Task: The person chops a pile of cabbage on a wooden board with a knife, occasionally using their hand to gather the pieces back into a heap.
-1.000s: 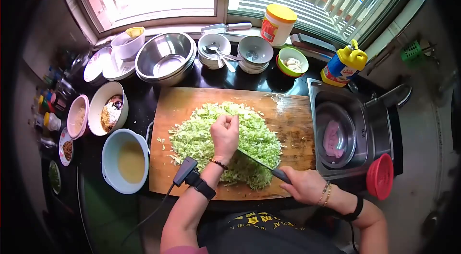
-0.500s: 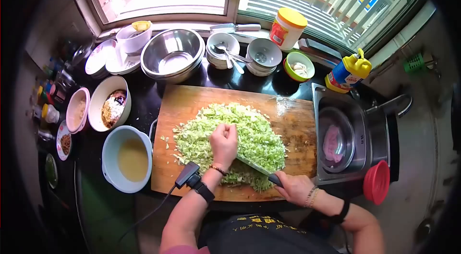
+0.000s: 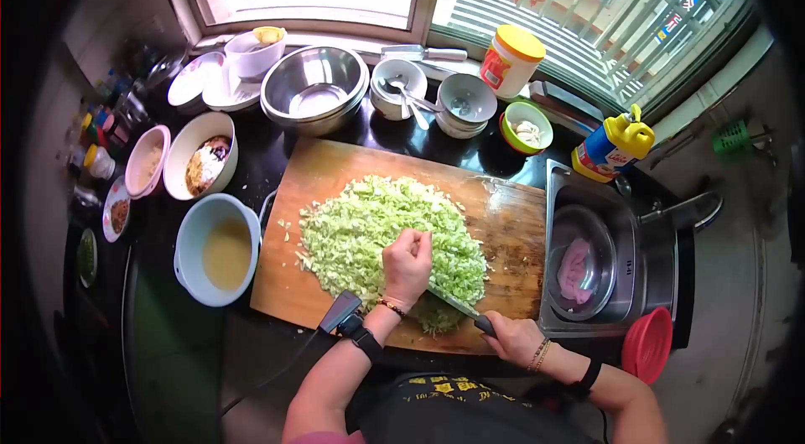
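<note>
My left hand (image 3: 407,268) is closed in a fist over a heap of chopped pale-green cabbage (image 3: 369,230). Whatever its fingers hold, if anything, is hidden. Down at the lower right of the heap, my right hand (image 3: 516,337) grips the dark handle of a kitchen knife (image 3: 457,303). Its blade points up and left into the cabbage, the far end beside and partly behind my left hand. Under the heap lies a large wooden cutting board (image 3: 507,213), wet-looking on its right side.
Left of the board stand a light-blue basin (image 3: 189,272) of yellowish liquid and a bowl (image 3: 176,167) of seasonings. Steel bowls (image 3: 289,83) and stacked small bowls (image 3: 453,121) line the back. At right is a sink (image 3: 633,264) with pink meat (image 3: 574,272) in a basin; a red bowl (image 3: 647,346) sits nearby.
The camera view has tilted slightly. My left hand, still a fist, has shifted right and nearer to me over the heap. The knife has moved slightly right along with my right hand.
</note>
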The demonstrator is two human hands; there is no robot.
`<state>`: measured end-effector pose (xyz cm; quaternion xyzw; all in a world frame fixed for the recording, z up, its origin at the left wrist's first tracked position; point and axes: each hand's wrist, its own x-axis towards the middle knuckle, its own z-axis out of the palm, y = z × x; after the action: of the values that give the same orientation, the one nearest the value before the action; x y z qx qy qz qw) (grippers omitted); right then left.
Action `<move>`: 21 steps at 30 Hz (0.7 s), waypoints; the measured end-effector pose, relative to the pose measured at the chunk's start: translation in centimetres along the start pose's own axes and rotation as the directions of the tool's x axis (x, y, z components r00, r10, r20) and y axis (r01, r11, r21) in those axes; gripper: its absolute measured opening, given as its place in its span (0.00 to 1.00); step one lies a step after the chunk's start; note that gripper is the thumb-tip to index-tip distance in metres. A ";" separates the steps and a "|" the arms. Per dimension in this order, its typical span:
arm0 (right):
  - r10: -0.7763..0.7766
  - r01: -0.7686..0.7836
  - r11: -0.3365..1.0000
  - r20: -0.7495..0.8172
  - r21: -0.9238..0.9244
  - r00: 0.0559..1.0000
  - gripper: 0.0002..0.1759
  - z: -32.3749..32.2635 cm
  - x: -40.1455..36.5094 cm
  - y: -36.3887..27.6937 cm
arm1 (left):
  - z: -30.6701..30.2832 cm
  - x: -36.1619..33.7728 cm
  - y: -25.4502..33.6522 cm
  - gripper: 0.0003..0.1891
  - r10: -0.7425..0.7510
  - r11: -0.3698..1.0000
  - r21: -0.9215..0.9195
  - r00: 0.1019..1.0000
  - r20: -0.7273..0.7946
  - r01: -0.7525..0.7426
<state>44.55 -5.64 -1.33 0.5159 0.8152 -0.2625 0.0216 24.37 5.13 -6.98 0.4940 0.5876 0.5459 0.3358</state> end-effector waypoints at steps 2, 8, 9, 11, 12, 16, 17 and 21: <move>-0.010 0.010 1.000 0.001 0.000 1.000 0.18 0.0 -0.2 0.4 | 0.1 0.1 -0.5 0.11 0.070 0.995 0.076 0.998 -0.003 -0.069; -0.115 0.111 0.993 0.131 0.043 0.985 0.17 -6.5 -0.9 -1.6 | -1.9 0.2 4.6 0.10 -0.062 0.996 -0.072 0.993 -0.101 0.055; -0.132 0.127 0.991 0.133 0.045 0.982 0.17 -6.5 -0.8 -1.3 | -2.5 -0.7 4.8 0.10 -0.073 0.995 -0.077 0.991 -0.115 0.065; -0.219 0.216 0.976 0.180 0.035 0.959 0.18 -6.2 -0.7 -0.8 | -3.3 -2.3 3.6 0.11 -0.099 0.994 -0.055 0.984 -0.150 0.091; -0.236 0.233 0.972 0.188 0.038 0.953 0.18 -5.7 -0.2 -0.6 | -3.5 -3.1 2.7 0.11 -0.130 0.991 -0.043 0.976 -0.173 0.125; -0.265 0.289 0.956 0.271 -0.053 0.925 0.17 -2.5 1.7 2.0 | -3.0 -4.8 -0.1 0.11 -0.126 0.989 0.033 0.929 -0.347 0.146; -0.316 0.327 0.945 0.213 -0.019 0.925 0.17 -2.1 1.9 2.6 | -2.6 -4.9 -0.1 0.11 -0.071 0.994 0.047 0.928 -0.366 0.095; -0.341 0.351 0.936 0.192 -0.017 0.920 0.17 -2.5 2.0 2.4 | -2.6 -4.4 -0.9 0.11 -0.098 0.995 -0.020 0.924 -0.370 0.097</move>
<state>46.24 -2.12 -0.75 0.3363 0.8943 -0.2881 0.0641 23.04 0.22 -8.05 0.3520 0.6640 0.6122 0.2457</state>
